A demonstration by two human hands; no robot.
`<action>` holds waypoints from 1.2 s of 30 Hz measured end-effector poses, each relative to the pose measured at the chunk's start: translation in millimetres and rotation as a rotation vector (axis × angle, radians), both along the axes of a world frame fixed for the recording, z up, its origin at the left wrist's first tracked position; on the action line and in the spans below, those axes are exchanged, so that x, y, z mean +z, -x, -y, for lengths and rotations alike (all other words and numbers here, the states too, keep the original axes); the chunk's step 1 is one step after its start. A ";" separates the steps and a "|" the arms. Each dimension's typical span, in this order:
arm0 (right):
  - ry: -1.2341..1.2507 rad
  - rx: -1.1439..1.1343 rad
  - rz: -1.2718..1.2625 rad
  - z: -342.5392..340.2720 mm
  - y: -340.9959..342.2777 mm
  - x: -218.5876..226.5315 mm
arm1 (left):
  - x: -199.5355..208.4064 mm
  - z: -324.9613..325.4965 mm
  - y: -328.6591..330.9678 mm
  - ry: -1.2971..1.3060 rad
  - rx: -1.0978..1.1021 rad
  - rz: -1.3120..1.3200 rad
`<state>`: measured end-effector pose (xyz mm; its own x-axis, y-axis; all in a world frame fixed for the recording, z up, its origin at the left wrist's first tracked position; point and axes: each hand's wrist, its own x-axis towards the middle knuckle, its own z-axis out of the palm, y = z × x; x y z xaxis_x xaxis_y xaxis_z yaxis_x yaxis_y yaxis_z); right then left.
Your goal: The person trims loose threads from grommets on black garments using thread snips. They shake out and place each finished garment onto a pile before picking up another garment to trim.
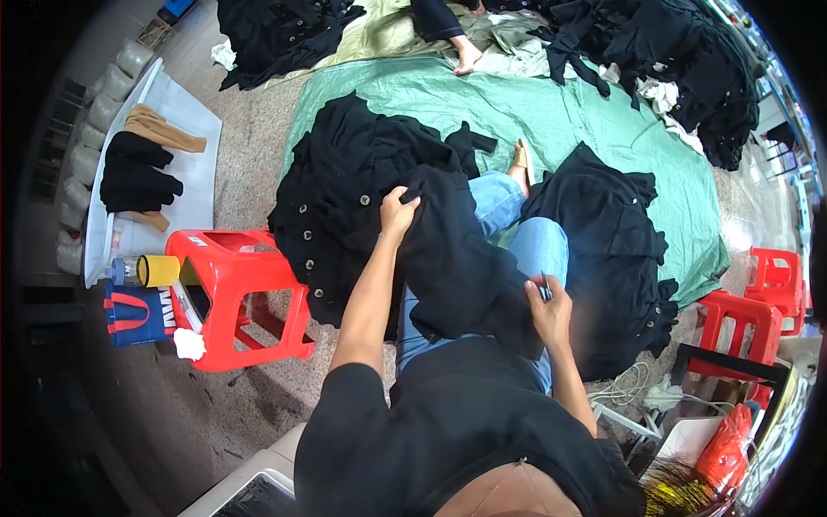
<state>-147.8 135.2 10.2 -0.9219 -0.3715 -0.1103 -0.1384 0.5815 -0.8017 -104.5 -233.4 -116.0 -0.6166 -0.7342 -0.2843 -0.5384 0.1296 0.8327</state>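
A black knitted garment (452, 250) lies across my lap, over my jeans. My left hand (398, 215) is closed on its upper edge, the fingers pinching the knit. My right hand (550, 317) is at the garment's right side, closed around small thread snips (544, 289); their pointed tip shows above the fingers and the rest is hidden in the palm. Left of my knees is a heap of black cardigans (345, 164) with round buttons, touching the garment I hold. To the right of my leg rests another pile of black knitwear (594, 224).
Green sheeting (396, 82) covers the floor ahead. A red stool (250, 293) stands at left, with a yellow cup (158, 270) beside it. Further left, a white table (202, 172) holds folded garments. More black clothes (689, 60) and another person's foot (467, 57) are at the far side.
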 end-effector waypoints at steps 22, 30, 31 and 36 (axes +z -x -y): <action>0.083 -0.055 0.126 8.9 -1.8 -30.8 | -13.2 26.1 -33.5 -0.285 0.290 -0.107; 0.073 -0.112 0.071 -20.1 -17.8 -30.0 | -80.1 60.0 20.8 -0.265 0.682 0.139; 0.077 -0.146 0.056 -26.5 -17.3 -35.3 | -60.6 47.5 32.6 0.088 0.576 0.107; 0.384 -0.156 -0.145 -42.4 32.0 -12.9 | 119.6 -26.5 104.4 -0.148 -0.194 -0.587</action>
<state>-179.8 177.6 -2.7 -0.9660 -0.2150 0.1437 -0.1998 0.2678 -0.9425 -208.9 -206.8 3.6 -0.8185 -0.5722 0.0519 0.0351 0.0403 0.9986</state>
